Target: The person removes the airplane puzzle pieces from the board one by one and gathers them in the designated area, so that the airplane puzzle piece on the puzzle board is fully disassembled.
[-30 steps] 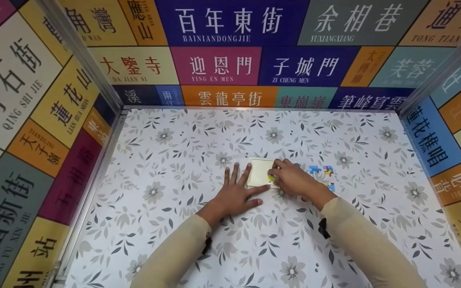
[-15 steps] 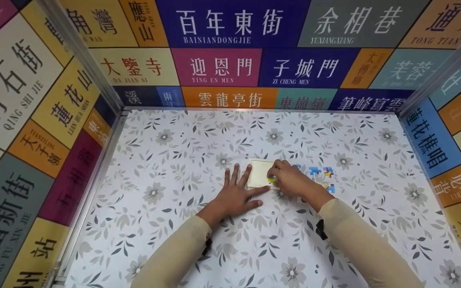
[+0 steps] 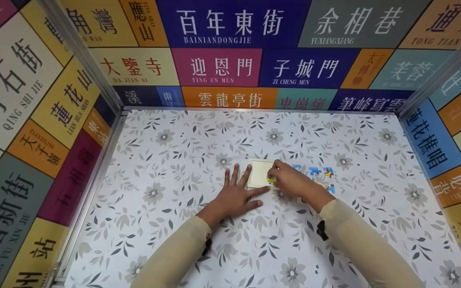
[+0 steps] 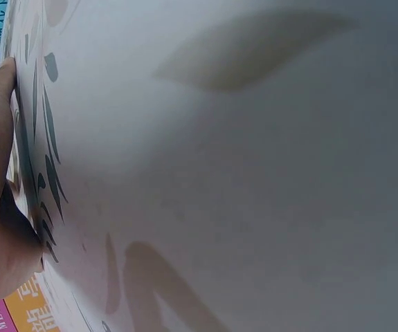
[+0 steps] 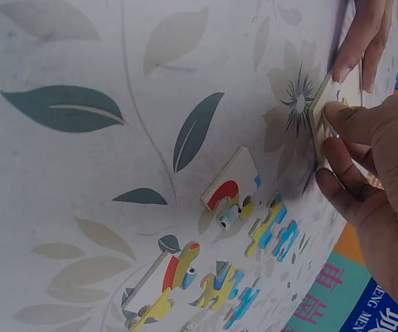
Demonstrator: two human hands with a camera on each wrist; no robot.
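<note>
A shallow cream puzzle tray (image 3: 259, 173) lies on the patterned tabletop. My left hand (image 3: 234, 197) is spread flat, with its index finger and thumb reaching along the tray's left side and near edge. Over the tray's right part, the fingers of my right hand (image 3: 292, 180) pinch a yellow-green jigsaw piece (image 3: 271, 180), mostly covered by them. In the right wrist view, thumb and fingers of the right hand (image 5: 385, 159) meet at the tray's edge (image 5: 314, 124). The left wrist view catches only part of the left hand (image 4: 1, 228) at its border.
Several loose jigsaw pieces lie right of the tray, among them a blue one (image 3: 314, 171), a red and white one (image 5: 233, 181) and a yellow one (image 5: 216, 294). Walls with coloured street-name panels (image 3: 216, 66) enclose the table (image 3: 198, 132) at the back and sides.
The right hand's fingers have shifted slightly at the same place on the tray, with the piece still between them. The left hand has stayed where it was.
</note>
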